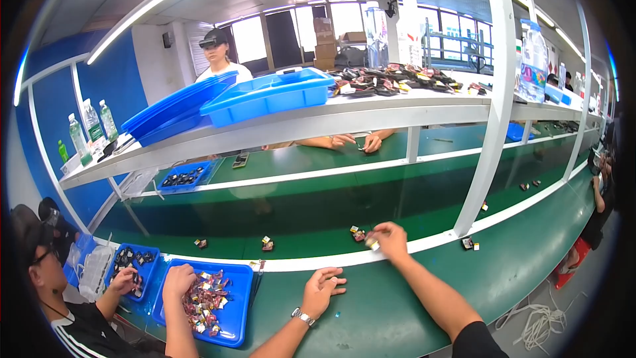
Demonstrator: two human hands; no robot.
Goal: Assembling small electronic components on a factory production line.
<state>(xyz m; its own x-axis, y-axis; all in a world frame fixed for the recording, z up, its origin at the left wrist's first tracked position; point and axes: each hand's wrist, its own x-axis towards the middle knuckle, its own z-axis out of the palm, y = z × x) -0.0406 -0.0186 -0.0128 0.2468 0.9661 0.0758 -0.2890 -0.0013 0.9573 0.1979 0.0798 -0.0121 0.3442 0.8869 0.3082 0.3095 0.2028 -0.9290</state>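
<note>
My right hand [391,241] reaches over the green belt beyond the white rail, fingers pinched on a small wired part [373,244] with a pale yellow-white face. Just left of it on the belt sits a small cluster of dark red and black parts [358,233]. My left hand [320,290], with a metal watch at the wrist, rests over the green tabletop [391,311] with fingers loosely bent and apart, and nothing shows in it. Left of that hand stands a blue tray [242,318] heaped with similar red, black and yellow-white parts [207,301].
A co-worker at the left has one hand [179,282] in that tray and another [123,281] at a second blue tray [150,272]. Small parts [267,244] lie spaced along the belt. A white post [487,126] and a loaded shelf [298,118] stand ahead.
</note>
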